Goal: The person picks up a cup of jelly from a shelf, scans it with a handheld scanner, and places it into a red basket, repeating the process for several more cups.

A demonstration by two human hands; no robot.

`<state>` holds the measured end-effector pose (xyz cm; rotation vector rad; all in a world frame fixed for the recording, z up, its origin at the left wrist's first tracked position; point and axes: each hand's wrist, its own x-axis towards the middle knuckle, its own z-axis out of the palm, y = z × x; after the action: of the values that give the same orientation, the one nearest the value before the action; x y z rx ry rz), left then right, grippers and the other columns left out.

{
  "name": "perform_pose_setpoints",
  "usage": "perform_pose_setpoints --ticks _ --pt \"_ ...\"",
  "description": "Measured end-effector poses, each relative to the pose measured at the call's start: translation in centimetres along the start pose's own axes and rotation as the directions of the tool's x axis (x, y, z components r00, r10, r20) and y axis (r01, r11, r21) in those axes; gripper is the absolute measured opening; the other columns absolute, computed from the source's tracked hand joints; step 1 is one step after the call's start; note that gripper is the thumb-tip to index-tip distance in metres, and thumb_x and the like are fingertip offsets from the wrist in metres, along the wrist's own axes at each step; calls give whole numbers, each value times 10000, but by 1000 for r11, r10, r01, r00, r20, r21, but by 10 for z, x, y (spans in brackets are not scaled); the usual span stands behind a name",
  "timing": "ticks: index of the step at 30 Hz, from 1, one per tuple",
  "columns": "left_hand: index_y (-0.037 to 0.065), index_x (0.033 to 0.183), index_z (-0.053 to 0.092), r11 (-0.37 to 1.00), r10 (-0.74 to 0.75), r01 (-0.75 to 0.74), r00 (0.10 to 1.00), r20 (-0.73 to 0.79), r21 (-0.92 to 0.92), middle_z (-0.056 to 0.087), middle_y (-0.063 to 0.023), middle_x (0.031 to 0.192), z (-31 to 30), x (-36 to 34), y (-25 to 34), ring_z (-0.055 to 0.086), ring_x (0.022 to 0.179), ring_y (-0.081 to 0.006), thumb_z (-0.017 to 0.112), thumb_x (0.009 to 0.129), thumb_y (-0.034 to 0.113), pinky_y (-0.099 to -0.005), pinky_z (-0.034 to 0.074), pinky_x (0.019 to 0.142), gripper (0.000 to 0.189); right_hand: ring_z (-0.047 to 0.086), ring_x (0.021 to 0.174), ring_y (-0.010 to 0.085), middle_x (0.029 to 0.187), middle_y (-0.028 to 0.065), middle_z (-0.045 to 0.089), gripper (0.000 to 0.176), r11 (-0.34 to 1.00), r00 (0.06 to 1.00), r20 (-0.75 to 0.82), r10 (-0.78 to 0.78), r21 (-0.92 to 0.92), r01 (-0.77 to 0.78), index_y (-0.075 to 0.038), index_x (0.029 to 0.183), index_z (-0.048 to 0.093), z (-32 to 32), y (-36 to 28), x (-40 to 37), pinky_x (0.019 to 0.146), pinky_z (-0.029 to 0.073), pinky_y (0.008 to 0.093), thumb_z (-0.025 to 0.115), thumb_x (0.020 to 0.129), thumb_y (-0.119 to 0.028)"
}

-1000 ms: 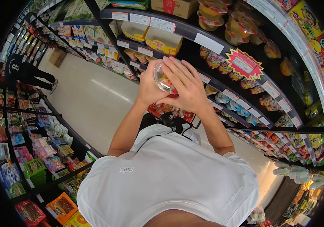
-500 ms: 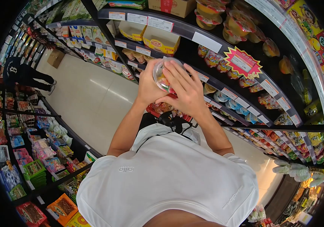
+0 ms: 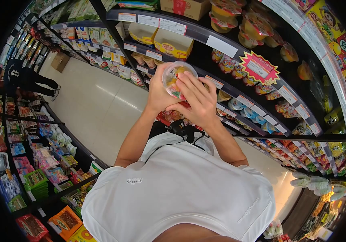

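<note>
A clear round plastic cup [image 3: 172, 77] with colourful contents is held up in front of my chest, its lid facing me. My left hand [image 3: 158, 93] wraps round the left side of the cup. From the other side, my right hand [image 3: 199, 97] lays its fingers over the lid's right edge, with the thumb lower down near the left palm. Printed red and green shows through the cup near its bottom edge. Below my wrists is a red shopping basket [image 3: 165, 117] with packages in it, partly hidden by my hands and a black handle [image 3: 179, 128].
Dark shelves [image 3: 217, 82] of jelly cups and small tubs curve close beyond my hands. A starburst price sign [image 3: 259, 68] sticks out there. On the left, a low display [image 3: 45, 157] holds packaged snacks. A person [image 3: 27, 78] stands farther along the tiled aisle [image 3: 100, 90], near a cardboard box [image 3: 60, 61].
My right fingers have slid right and down across the lid, uncovering more of the cup's top and its contents. My left hand keeps its hold in nearly the same place.
</note>
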<state>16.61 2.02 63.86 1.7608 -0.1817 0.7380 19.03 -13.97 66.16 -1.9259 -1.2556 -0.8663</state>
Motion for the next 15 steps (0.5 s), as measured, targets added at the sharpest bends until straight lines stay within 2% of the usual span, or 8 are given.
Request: perform_pose_setpoints --ticks 9,12,14,15 --pt "15 1228 476 998 -8 7 1000 -10 -63 647 -137 1123 2 -7 0 644 1022 -215 936 539 182 -339 510 909 845 630 1170 217 1148 100 707 585 999 996 -92 19 -38 -23 -20 1043 707 1 -8 -11 941 399 383 818 653 -442" --pt "15 1244 451 996 7 -12 998 -62 -85 631 -128 1142 1 -5 1 627 1047 -207 939 552 152 -333 504 926 858 657 1086 225 1125 95 713 506 999 991 -132 12 -48 -19 -28 988 715 2 -6 -16 929 399 383 839 653 -386" --pt "16 1252 438 993 12 -24 995 -102 -113 619 -122 1154 -1 -3 3 615 1064 -202 942 558 134 -333 501 934 865 666 957 245 1072 84 723 426 1000 975 -224 -7 -30 1 -40 920 714 7 -2 -21 908 407 386 857 644 -331" --pt "16 1258 429 997 30 -38 991 -132 -62 600 -117 1168 -5 0 2 604 1076 -197 942 562 117 -333 499 940 870 647 863 263 974 71 725 310 997 974 -225 31 73 -15 -44 853 702 2 -2 -15 823 454 382 867 654 -216"
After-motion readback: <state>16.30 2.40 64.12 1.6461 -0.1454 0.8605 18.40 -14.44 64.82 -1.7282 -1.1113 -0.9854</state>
